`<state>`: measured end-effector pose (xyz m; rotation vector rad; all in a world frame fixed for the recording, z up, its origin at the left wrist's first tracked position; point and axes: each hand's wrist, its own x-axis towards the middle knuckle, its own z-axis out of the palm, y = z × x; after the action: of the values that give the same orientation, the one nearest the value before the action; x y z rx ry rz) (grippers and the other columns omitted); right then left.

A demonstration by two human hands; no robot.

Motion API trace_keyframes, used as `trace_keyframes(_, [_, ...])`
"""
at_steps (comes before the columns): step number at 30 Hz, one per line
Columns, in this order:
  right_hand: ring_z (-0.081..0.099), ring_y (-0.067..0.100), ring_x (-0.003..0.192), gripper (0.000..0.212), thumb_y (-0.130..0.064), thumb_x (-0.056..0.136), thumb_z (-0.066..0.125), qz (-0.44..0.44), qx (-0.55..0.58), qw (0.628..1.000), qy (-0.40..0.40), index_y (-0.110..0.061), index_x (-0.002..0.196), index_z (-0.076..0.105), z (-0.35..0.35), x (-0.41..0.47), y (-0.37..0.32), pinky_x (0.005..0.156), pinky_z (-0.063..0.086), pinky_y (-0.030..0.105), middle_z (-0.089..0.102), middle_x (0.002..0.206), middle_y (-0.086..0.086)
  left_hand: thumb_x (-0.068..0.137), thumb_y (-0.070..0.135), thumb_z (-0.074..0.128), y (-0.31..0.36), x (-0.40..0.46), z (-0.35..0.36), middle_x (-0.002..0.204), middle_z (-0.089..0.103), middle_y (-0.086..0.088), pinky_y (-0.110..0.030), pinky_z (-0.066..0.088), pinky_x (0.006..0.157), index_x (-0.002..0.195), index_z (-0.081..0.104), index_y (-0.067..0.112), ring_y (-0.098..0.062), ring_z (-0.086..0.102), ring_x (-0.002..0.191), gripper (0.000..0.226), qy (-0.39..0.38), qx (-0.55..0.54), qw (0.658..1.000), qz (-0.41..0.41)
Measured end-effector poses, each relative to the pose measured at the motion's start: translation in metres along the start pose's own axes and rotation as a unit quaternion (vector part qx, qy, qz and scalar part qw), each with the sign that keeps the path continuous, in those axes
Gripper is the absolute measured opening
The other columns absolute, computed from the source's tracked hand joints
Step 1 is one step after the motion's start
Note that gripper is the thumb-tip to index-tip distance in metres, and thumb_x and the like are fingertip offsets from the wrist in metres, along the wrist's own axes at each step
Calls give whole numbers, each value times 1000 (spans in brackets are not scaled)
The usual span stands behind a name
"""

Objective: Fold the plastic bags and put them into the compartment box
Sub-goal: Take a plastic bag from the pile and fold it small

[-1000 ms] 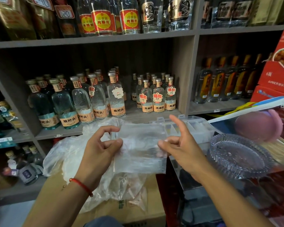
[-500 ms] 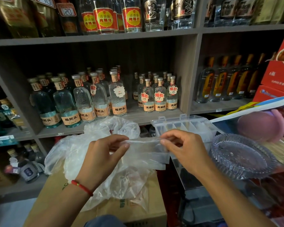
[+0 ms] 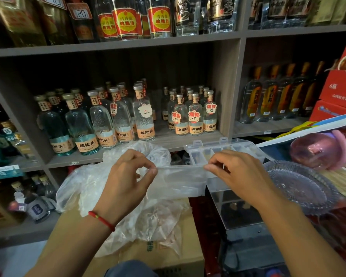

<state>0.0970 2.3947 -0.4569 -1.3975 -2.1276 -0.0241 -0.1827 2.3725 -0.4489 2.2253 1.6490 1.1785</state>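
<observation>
Behind, the shelf [image 3: 128,47] is carrying bottles [image 3: 100,124]; below it a carton [image 3: 168,254] is bearing a heap of loose bags [image 3: 84,188]. Right of that, the compartment box [image 3: 224,148] is sitting open. Between the hands, in the air, a folded bag [image 3: 178,182] is hanging: thin, limp, likely slippery, best taken at its top corners. The left hand [image 3: 126,184] and right hand [image 3: 240,176] are pinching those corners.
</observation>
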Motion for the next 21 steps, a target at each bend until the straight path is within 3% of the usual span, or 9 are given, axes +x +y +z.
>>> trace_keyframes(2, [61, 5, 83, 34, -54, 96, 51, -16, -27, 999, 42, -28, 105, 70, -2, 1, -3, 73, 56, 31, 65, 100, -14, 93, 21, 73, 4, 2, -2, 102, 59, 8, -21, 50, 78, 88, 74, 22, -7, 58, 96, 5, -7, 21, 1000, 20])
trace_keyframes(5, [52, 1, 105, 46, -60, 96, 49, -57, 41, 996, 52, -28, 124, 67, 5, 3, -26, 87, 37, 15, 61, 120, -13, 95, 23, 71, 14, 2, -2, 105, 60, 6, -26, 47, 83, 92, 73, 18, -12, 56, 99, 6, -37, 65, 995, 66])
trace_keyframes(7, [48, 1, 120, 50, -60, 95, 53, -87, 80, 993, 5, -29, 132, 65, 14, 6, -40, 98, 33, 16, 58, 128, -15, 96, 23, 70, 24, 1, 0, 106, 60, 7, -26, 45, 82, 91, 71, 20, -13, 55, 101, 6, -54, 72, 991, 103])
trace_keyframes(9, [51, 2, 117, 36, -50, 97, 63, -102, 115, 988, -4, -26, 121, 72, 22, 8, -43, 100, 40, 25, 63, 118, -17, 96, 25, 70, 30, 0, 2, 104, 64, 8, -27, 46, 82, 91, 70, 20, -12, 58, 100, 6, -54, 71, 988, 126])
trace_keyframes(11, [57, -4, 104, 15, -37, 97, 71, -71, 184, 980, 7, -26, 105, 77, 22, 7, -40, 92, 45, 24, 68, 100, -22, 94, 34, 70, 30, 1, 1, 101, 69, 13, -26, 49, 83, 95, 71, 24, -5, 62, 97, 10, -47, 36, 993, 104])
trace_keyframes(13, [66, -2, 97, 6, -31, 96, 75, -19, 259, 966, 5, -29, 99, 78, 18, 5, -34, 86, 52, 21, 73, 94, -21, 89, 42, 73, 28, 1, -1, 102, 73, 18, -21, 51, 85, 104, 71, 31, 0, 65, 102, 19, -83, -56, 994, 32])
trace_keyframes(16, [70, 5, 91, 5, -25, 93, 78, 27, 329, 944, 18, -30, 93, 79, 10, 3, -26, 84, 57, 22, 76, 92, -19, 88, 27, 80, 27, 1, -1, 104, 77, 9, -23, 58, 82, 113, 71, 26, -9, 73, 99, 26, -177, -240, 951, -81])
trace_keyframes(21, [71, 6, 97, 11, -31, 92, 78, 34, 425, 904, -31, -28, 103, 79, -4, -2, -16, 86, 54, 16, 77, 101, -11, 93, 17, 75, 26, -5, 5, 83, 77, -3, -23, 58, 70, 92, 78, 18, -17, 74, 76, 3, -145, -231, 959, -73])
